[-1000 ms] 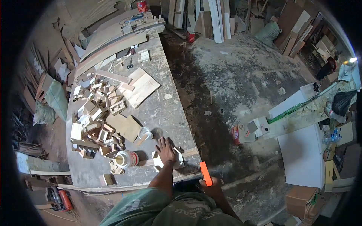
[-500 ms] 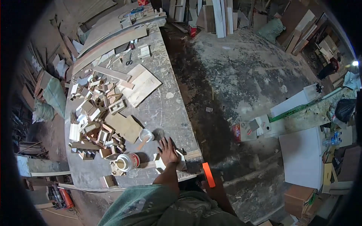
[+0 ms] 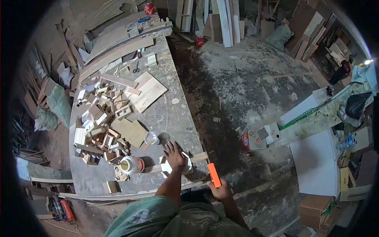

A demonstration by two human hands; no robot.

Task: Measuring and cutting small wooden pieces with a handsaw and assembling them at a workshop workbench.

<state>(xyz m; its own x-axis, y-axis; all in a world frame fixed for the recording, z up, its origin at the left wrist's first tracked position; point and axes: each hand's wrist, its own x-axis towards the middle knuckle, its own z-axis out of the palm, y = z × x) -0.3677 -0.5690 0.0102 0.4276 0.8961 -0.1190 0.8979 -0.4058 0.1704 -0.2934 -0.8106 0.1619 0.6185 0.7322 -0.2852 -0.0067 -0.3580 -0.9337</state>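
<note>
My left hand (image 3: 175, 156) lies flat with fingers spread on a pale, many-sided wooden piece (image 3: 186, 166) near the table's front right corner. This piece rests on a narrow wooden strip (image 3: 201, 157) whose end reaches the table edge. Just off that edge, my right hand (image 3: 221, 191) is closed around the lower end of a bright orange, bar-shaped tool (image 3: 214, 175); its exact kind does not show. Left of my left hand stands an open white jar (image 3: 136, 165) with a red label. A clear plastic cup (image 3: 151, 138) is a little farther off.
A heap of small wooden offcuts (image 3: 98, 118) covers the table's left side. Beyond it lie a square board (image 3: 152, 89), scissors (image 3: 136, 68) and long planks (image 3: 118, 51). At right stand a white panel (image 3: 314, 162) and a cardboard box (image 3: 314, 209). A person (image 3: 341, 72) is far right.
My right hand has risen into clearer view beside the table corner, and the orange tool has shifted slightly up and left. My left hand stays on the pale piece. The view has tilted slightly.
</note>
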